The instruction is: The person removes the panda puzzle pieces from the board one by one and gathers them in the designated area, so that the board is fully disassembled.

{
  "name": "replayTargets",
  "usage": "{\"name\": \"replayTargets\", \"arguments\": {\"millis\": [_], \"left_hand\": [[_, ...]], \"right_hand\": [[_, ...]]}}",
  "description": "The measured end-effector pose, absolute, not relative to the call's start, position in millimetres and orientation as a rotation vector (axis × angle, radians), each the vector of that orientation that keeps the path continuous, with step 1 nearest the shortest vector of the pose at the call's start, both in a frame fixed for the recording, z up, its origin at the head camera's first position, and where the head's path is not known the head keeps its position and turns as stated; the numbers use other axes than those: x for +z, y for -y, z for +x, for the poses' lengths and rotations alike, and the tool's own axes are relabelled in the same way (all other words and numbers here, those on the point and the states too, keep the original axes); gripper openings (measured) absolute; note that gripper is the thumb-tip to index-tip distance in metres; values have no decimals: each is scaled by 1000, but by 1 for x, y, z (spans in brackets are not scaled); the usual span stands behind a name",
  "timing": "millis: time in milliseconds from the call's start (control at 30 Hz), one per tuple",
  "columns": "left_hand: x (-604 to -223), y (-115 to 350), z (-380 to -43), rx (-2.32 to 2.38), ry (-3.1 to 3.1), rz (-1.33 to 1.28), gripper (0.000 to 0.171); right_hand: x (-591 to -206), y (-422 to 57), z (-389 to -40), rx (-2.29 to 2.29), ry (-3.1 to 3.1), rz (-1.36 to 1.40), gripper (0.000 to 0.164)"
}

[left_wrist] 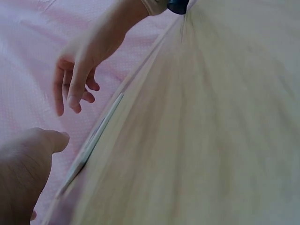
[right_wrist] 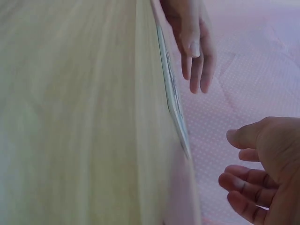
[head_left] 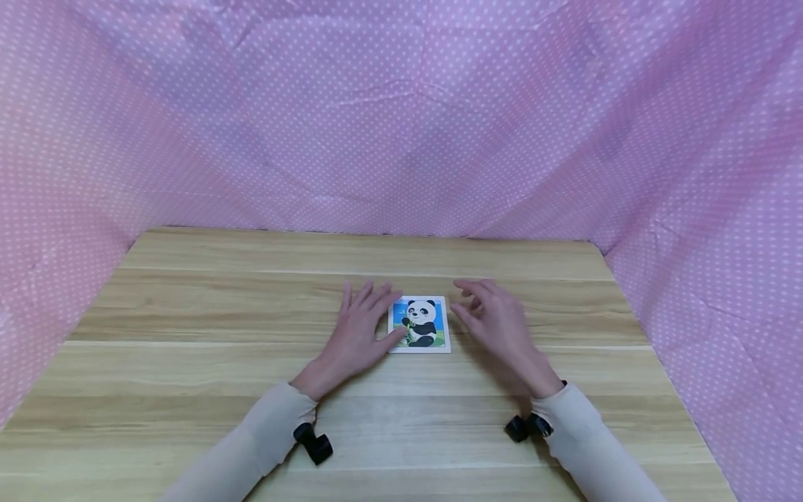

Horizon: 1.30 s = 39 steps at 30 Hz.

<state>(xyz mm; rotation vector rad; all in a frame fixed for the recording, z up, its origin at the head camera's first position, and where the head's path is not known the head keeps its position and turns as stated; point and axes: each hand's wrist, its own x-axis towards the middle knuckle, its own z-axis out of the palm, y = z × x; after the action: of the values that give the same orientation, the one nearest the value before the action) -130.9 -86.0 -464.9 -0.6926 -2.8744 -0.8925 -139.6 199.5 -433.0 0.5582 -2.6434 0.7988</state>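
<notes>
One left hand point(head_left: 356, 333), fingers spread and gripping nothing, is at the left edge of a panda picture point(head_left: 423, 323) lying flat on the wooden counter point(head_left: 188, 307); just right of it, the right hand point(head_left: 500, 324) curves loosely, empty.

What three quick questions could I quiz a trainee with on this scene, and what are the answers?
1. What animal does the picture on the table show?
2. True or false: the right hand is apart from the picture.
3. Fill in the gap: in the head view, the ____ hand overlaps the picture's edge.

Key:
1. A panda.
2. True.
3. Left: the left hand overlaps it.
</notes>
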Motion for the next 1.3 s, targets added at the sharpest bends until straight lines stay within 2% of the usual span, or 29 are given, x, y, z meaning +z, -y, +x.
{"name": "replayTargets", "arguments": {"millis": [200,633,900,1300], "left_hand": [[-470,83,-132,-921,2834,-803,64],[-475,84,-131,-804,2775,-1131,62],[-479,86,-131,-688,2795,-1196,65],[-478,83,-130,-547,2875,-1216,68]], "right_hand": [[-441,-196,-145,1008,2696,520,43],[-459,-190,-156,1146,2764,490,33],[-465,-191,-161,1197,2780,476,30],[-463,-194,-163,1137,2863,542,35]]}}
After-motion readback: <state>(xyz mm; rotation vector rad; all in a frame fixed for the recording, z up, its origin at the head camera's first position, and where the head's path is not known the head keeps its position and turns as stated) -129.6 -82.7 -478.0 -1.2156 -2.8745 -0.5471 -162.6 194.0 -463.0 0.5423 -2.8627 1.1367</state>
